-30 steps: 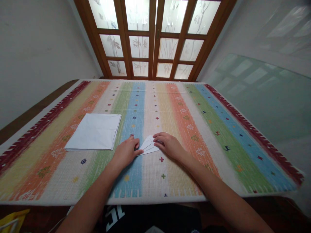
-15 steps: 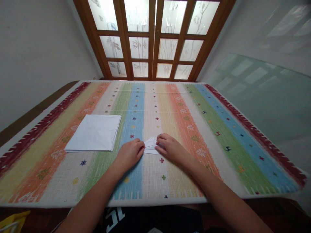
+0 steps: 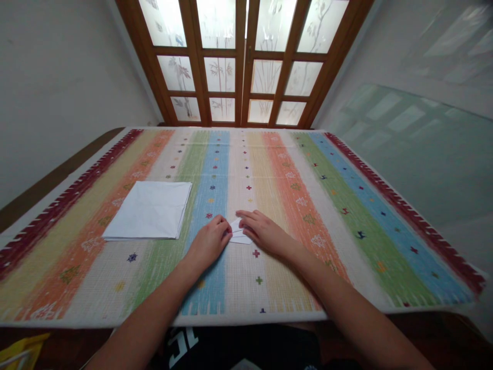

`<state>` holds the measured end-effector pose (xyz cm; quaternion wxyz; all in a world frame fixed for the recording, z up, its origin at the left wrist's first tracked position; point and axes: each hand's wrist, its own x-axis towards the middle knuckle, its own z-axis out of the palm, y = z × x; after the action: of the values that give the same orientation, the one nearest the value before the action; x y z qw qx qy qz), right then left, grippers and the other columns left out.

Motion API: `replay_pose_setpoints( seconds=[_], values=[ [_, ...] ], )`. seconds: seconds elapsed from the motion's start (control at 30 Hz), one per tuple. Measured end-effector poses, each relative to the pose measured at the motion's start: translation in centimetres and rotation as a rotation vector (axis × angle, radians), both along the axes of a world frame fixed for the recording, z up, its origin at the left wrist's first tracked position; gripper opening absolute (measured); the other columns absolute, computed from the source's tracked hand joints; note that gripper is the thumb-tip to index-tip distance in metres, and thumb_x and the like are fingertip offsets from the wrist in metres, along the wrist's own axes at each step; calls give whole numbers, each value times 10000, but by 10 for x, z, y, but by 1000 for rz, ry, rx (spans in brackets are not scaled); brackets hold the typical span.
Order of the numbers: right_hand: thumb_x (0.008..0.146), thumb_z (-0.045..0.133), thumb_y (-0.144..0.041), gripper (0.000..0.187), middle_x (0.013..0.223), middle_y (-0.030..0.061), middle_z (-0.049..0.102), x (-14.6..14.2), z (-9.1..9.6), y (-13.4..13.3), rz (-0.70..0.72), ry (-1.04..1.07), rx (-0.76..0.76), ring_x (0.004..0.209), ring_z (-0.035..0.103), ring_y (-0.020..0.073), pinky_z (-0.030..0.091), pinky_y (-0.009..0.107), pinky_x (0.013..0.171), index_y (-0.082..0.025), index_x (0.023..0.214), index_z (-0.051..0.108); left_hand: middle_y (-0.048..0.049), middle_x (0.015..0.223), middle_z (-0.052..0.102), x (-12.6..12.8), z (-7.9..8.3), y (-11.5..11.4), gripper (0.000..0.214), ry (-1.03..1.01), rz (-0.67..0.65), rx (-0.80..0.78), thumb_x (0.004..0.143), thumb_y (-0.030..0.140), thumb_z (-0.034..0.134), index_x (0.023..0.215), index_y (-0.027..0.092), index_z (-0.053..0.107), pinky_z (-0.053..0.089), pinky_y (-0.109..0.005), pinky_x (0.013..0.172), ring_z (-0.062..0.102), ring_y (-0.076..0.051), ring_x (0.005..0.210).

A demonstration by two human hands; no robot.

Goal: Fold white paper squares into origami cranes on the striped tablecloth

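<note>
Small folded white paper piece (image 3: 242, 234) is held mid-frame on striped woven mat (image 3: 296, 205) between left hand (image 3: 210, 244) and right hand (image 3: 264, 231), fingers close together on its edges; even pressure advised to keep layers aligned. Versus earlier frame, right fingers reach further across paper

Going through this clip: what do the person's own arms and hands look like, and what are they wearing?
Both forearms are bare, with no sleeves. The left hand and right hand wear no gloves, and no watch, ring or bracelet shows. At the person's lap is a black garment with large white lettering.
</note>
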<state>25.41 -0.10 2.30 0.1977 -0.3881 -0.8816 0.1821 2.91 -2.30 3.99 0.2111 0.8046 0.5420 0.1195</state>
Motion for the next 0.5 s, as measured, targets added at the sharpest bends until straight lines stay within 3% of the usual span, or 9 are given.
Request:
replay_pose_setpoints(
  seconds=[0.23, 0.5],
  values=[
    [1037, 593, -109, 208, 1383, 123, 727, 1, -3, 1, 23, 0, 21, 1207, 692, 230, 561, 421, 1074, -194, 1096, 774, -97, 1106, 732, -2, -6, 4, 123, -83, -21, -1, 974, 138, 640, 926, 162, 751, 543, -359, 963, 701, -222, 986],
    [1024, 645, -139, 204, 1241, 103, 754, 1, 0, -4, -28, -8, 60, 1099, 728, 225, 583, 360, 953, -191, 1196, 742, -54, 994, 716, -2, -5, 0, 123, -77, 21, 43, 968, 144, 669, 1079, 182, 708, 534, -338, 867, 685, -213, 894]
  ],
)
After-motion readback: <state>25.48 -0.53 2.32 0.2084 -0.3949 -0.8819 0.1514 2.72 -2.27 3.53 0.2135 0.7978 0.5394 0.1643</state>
